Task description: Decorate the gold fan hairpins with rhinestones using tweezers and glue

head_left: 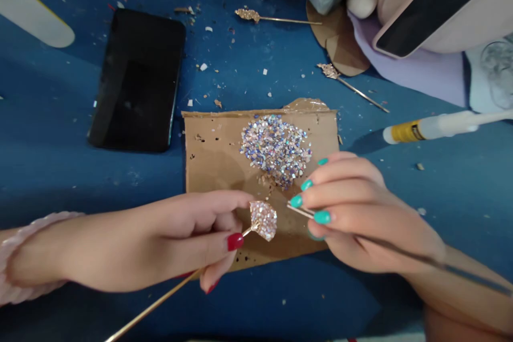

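My left hand [188,240] is closed around a gold hair stick [263,220], thumb and fingers pinching its thin shaft just below the head. That head is fan-shaped and covered with small sparkling pinkish stones, and the shaft runs down to the lower left. In my right hand [364,219] is a pair of metal tweezers [300,210], whose tips point left at the fan head, a short gap apart from it. Whether the tips hold a stone is too small to tell. Beyond both hands lies a pile of glittering rhinestones [276,149] on a cardboard piece [212,171].
A black tablet-like device [138,80] lies at left. Two more decorated hair sticks, one farther back [248,15] and one at right [331,70], rest on the blue table. A glue bottle [417,131] lies right, below a pink appliance [425,5]. Scraps dot the surface.
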Motion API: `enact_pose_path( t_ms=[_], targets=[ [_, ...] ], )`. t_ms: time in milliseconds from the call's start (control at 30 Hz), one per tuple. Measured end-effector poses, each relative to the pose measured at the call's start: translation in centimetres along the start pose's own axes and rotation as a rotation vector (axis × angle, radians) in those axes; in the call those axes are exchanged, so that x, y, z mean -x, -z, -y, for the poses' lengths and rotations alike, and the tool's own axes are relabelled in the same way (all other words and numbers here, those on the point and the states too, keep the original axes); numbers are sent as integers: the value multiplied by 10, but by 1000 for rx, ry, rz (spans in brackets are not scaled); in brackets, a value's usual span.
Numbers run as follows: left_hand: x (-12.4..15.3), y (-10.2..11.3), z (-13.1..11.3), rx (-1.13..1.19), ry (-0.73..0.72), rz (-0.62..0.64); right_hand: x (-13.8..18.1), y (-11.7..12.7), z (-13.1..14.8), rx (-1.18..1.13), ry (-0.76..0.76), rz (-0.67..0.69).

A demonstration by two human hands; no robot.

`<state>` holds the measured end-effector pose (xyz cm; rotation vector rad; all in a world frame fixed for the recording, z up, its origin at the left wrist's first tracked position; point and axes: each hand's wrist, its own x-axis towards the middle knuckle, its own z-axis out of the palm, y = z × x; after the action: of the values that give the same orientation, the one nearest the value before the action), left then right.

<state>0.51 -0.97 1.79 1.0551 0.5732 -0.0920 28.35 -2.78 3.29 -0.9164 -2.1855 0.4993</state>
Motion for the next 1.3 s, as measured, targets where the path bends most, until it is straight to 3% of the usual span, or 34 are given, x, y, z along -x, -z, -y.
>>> enact_pose_path(
  t_ms=[67,200,333,600,1167,1300],
  targets=[
    [-1,-1,-1,50,-33,3,-2,-3,-12,-17,83,-87],
    [-3,0,2,100,-60,52,-5,-11,-35,-29,4,-224],
    [-3,3,1,79,-53,98,-4,-15,-45,-10,-103,-192],
    [-4,0,-5,61,-18,61,-4,-16,-46,86,-23,-77],
    [-7,1,-1,56,-81,73,-3,-16,-49,148,-247,-240],
    [-7,2,-2,42,-74,71,-3,-15,-49,152,-301,-198]
  ],
)
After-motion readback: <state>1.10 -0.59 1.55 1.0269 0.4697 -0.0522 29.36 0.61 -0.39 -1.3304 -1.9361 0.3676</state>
